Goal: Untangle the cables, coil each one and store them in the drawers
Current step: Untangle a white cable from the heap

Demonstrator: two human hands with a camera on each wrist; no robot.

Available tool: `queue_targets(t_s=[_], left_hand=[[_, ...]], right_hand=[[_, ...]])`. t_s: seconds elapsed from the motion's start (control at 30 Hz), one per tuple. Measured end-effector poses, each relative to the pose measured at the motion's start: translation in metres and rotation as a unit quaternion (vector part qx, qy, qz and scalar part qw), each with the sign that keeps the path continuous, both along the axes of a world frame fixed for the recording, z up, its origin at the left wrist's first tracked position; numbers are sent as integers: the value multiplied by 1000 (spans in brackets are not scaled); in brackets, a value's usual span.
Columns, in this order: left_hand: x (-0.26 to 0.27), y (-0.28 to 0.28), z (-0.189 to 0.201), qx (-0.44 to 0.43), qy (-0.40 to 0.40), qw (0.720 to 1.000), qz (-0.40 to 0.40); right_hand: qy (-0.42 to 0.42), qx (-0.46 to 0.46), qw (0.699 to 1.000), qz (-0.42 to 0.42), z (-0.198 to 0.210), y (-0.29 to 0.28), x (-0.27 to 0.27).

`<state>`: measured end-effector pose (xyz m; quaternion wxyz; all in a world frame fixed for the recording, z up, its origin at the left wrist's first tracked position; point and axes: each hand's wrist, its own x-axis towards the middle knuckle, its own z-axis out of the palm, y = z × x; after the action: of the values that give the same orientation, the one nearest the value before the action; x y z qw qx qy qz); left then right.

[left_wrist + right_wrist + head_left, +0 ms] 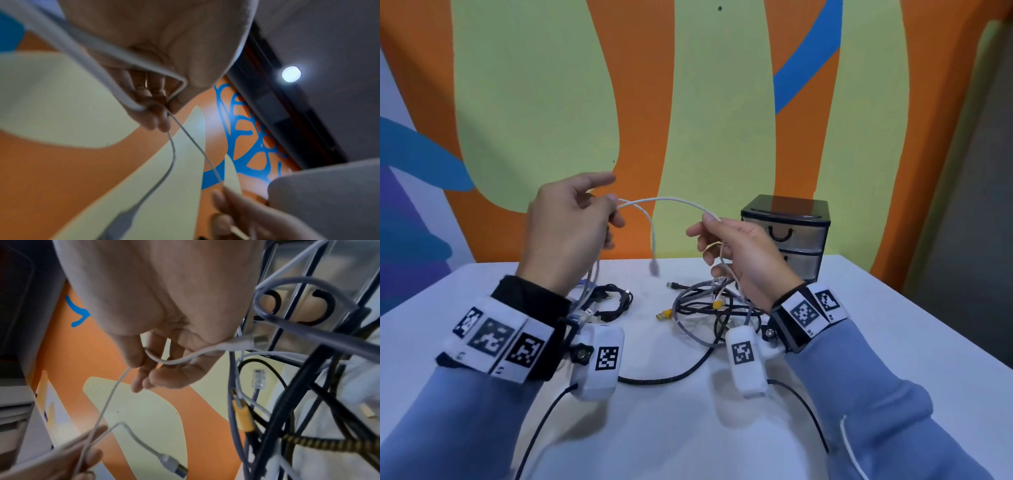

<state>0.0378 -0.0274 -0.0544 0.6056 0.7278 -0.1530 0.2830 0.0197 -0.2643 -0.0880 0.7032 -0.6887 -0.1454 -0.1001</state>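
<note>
Above the white tabletop (688, 428), both hands pinch a thin white cable (671, 199): left hand (566, 219) gathering loops, right hand (739, 253) should feed slack evenly.

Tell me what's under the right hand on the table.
Under the right hand lies a tangle of grey and black cables with yellow plugs. The wrist hides the tangle's right side.

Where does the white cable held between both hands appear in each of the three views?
Head: white cable arcs at centre between left hand and right hand.
Left wrist: runs diagonally through the centre.
Right wrist: left of centre.
Shared landmark: its dangling plug.
</note>
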Motion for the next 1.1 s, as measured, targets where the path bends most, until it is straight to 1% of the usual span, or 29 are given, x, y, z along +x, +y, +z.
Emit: queue_targets(t_s=[0.07,0.1,0.17,0.2,0.3,0.37,0.43,0.5,0.57,0.6,0.63,0.67,0.7,0.73,0.77,0.83,0.9,0.93,1.0,1.1], left_hand=[[3,4,-1,2,-21,999,47],[3,6,0,-13,-27,997,65],[4,13,3,-39,-36,995,79],[4,16,5,-34,-34,996,77],[2,19,6,42,-5,998,56],[-4,14,5,117,7,991,57],[-10,7,4,190,-4,978,90],[-12,5,4,245,-6,961,127],[-12,5,2,299,5,943,144],[-12,3,1,322,-2,935,147],[-13,1,0,327,-21,934,139],[-13,-2,-1,310,-45,943,112],[-15,-5,-1,271,-60,959,63],[-17,-8,-1,225,-60,972,2],[-21,-12,0,191,-49,979,-58],[-25,-17,0,163,-25,974,-153],[-24,-21,-2,139,-17,968,-207],[-23,-22,-3,123,-18,968,-218],[-20,-24,-7,108,-39,971,-209],[-18,-28,-13,123,-102,977,-142]], right_hand=[[19,45,999,-11,0,-6,4],[27,71,997,-11,1,-9,5],[31,117,993,1,4,-14,5],[31,133,991,10,5,-15,4],[36,144,988,41,9,-13,0],[31,113,992,50,12,-11,-3],[34,66,995,59,14,-10,-6],[44,50,994,92,14,-9,-10],[55,73,988,127,17,-9,-13],[57,90,984,140,18,-8,-14],[58,108,981,153,20,-7,-15],[61,125,976,166,21,-6,-16],[67,139,972,177,22,-5,-17],[73,152,968,185,23,-4,-18],[77,166,965,190,23,-4,-19],[75,192,959,192,23,-6,-19],[63,195,958,200,23,-7,-19],[59,187,959,207,23,-8,-20],[61,167,957,228,24,-7,-22],[74,126,954,262,28,-6,-27]])
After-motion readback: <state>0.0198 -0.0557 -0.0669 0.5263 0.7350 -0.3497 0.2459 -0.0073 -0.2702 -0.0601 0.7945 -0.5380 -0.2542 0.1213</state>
